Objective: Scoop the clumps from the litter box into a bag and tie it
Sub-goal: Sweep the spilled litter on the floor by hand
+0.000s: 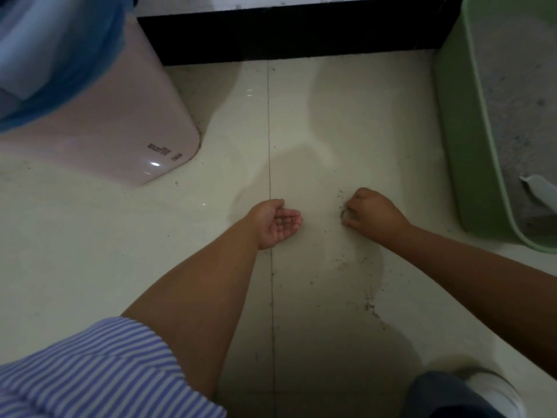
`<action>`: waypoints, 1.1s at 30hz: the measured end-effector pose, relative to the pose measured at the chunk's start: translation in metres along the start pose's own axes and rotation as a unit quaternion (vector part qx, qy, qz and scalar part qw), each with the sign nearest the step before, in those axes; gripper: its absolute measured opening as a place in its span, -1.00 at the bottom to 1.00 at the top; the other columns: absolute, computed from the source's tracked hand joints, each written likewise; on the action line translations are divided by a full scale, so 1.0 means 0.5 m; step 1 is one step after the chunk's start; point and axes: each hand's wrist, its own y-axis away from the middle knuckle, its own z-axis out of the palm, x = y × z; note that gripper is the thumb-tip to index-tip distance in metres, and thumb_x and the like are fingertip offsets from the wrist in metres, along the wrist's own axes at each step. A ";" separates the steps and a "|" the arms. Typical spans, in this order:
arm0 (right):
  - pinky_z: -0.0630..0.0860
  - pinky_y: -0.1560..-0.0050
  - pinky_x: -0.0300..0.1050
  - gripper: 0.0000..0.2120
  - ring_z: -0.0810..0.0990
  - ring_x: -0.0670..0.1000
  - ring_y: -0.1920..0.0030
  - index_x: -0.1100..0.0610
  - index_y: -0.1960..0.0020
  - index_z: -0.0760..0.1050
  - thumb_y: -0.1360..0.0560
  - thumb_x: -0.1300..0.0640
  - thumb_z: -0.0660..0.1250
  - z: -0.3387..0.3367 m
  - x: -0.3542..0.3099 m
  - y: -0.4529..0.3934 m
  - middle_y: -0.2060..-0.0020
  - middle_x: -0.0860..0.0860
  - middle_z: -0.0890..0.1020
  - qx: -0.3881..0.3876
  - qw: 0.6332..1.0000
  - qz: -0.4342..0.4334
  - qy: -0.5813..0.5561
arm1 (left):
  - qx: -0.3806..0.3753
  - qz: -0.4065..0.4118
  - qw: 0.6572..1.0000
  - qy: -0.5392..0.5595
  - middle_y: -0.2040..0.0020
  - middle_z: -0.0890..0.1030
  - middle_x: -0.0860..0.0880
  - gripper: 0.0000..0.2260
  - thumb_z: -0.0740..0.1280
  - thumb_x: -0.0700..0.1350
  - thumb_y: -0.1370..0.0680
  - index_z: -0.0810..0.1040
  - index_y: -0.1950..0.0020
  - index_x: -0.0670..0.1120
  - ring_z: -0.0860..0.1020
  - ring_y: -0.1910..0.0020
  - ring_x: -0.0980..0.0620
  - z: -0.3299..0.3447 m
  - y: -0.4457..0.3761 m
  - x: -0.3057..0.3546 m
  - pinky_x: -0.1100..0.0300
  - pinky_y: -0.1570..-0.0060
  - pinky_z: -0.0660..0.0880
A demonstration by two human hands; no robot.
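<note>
Bag (45, 55), blue, lines the pink bin (120, 122) at upper left. On the floor (150, 236) at centre, left hand (275, 223) lies cupped open holding grains; right hand (369, 214) pinches spilled litter (343, 214). Green litter box (461, 146) stands at right edge.

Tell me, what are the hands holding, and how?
The left hand cups a few litter grains in its open palm. The right hand pinches at spilled litter on the floor with its fingertips.
</note>
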 end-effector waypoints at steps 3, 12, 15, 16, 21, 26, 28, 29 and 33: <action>0.36 -0.04 -0.16 -0.73 0.50 0.13 -0.09 0.28 -0.11 0.54 -0.57 0.20 0.13 0.001 -0.009 -0.002 -0.09 0.18 0.52 -0.014 1.000 -0.001 0.026 | 0.002 0.004 1.000 0.008 0.60 0.55 -0.12 -0.58 0.03 -0.09 -0.66 0.45 0.25 -0.31 0.54 0.66 0.07 -0.001 0.001 -0.001 0.34 0.60 0.49; 0.45 -0.08 -0.10 -0.72 0.52 0.15 -0.12 0.26 -0.14 0.52 -0.54 0.31 0.09 0.002 -0.026 -0.016 -0.12 0.19 0.53 -0.021 0.998 0.026 0.054 | 0.002 0.002 1.000 0.016 0.61 0.55 -0.12 -0.58 0.02 -0.09 -0.66 0.45 0.26 -0.30 0.54 0.65 0.07 -0.009 0.006 -0.002 0.33 0.60 0.49; 0.44 -0.06 -0.12 -0.71 0.53 0.15 -0.09 0.25 -0.15 0.53 -0.55 0.30 0.09 0.003 -0.027 -0.017 -0.10 0.19 0.55 -0.018 0.998 0.026 0.057 | 0.001 0.004 1.000 0.015 0.60 0.55 -0.12 -0.58 0.02 -0.09 -0.66 0.45 0.26 -0.29 0.55 0.64 0.07 -0.012 0.008 0.000 0.32 0.57 0.50; 0.44 -0.05 -0.12 -0.72 0.53 0.15 -0.09 0.26 -0.14 0.53 -0.55 0.30 0.09 0.003 -0.028 -0.017 -0.09 0.20 0.54 -0.019 0.998 0.025 0.060 | 0.001 0.005 1.000 0.017 0.60 0.55 -0.11 -0.58 0.02 -0.09 -0.66 0.45 0.26 -0.29 0.55 0.63 0.07 -0.013 0.008 0.000 0.32 0.57 0.50; 0.45 0.05 -0.12 -0.80 0.51 0.15 -0.05 0.30 -0.04 0.51 -0.54 0.28 0.14 0.016 -0.033 -0.010 -0.04 0.18 0.52 0.008 0.996 -0.013 0.089 | -0.002 0.003 1.000 0.021 0.62 0.54 -0.10 -0.58 0.01 -0.09 -0.66 0.44 0.26 -0.28 0.48 0.32 0.00 -0.012 0.008 0.000 0.33 0.58 0.49; 0.47 0.21 -0.08 -0.89 0.56 0.20 0.08 0.37 0.12 0.56 -0.42 0.40 0.26 0.015 -0.033 -0.015 0.14 0.24 0.57 0.038 0.988 -0.061 0.133 | -0.001 -0.001 1.000 0.018 0.62 0.54 -0.10 -0.58 0.02 -0.08 -0.66 0.45 0.25 -0.28 0.47 0.31 0.01 -0.013 0.001 0.001 0.33 0.58 0.49; 0.45 0.46 -0.14 -0.90 0.58 0.21 0.36 0.37 0.37 0.55 -0.17 0.47 0.45 0.011 -0.023 -0.018 0.40 0.23 0.56 0.062 0.986 -0.076 0.134 | -0.001 -0.002 1.000 0.012 0.61 0.54 -0.09 -0.58 0.02 -0.08 -0.66 0.45 0.25 -0.28 0.47 0.31 0.01 -0.014 0.000 0.001 0.33 0.57 0.49; 0.42 0.48 -0.16 -0.89 0.57 0.21 0.39 0.38 0.40 0.55 -0.15 0.48 0.46 0.013 -0.016 -0.020 0.43 0.24 0.56 0.058 0.988 -0.066 0.124 | -0.001 -0.002 1.000 0.009 0.60 0.55 -0.10 -0.58 0.02 -0.08 -0.66 0.45 0.25 -0.28 0.47 0.31 0.01 -0.014 0.000 0.001 0.33 0.57 0.49; 0.51 0.31 0.01 -0.98 0.57 0.29 0.29 0.42 0.30 0.57 -0.31 0.45 0.38 0.016 0.009 -0.017 0.35 0.31 0.57 0.092 0.992 -0.071 0.040 | -0.001 -0.002 1.000 0.004 0.55 0.56 -0.12 -0.59 0.02 -0.08 -0.66 0.45 0.25 -0.28 0.47 0.31 0.00 -0.014 0.002 0.001 0.34 0.57 0.48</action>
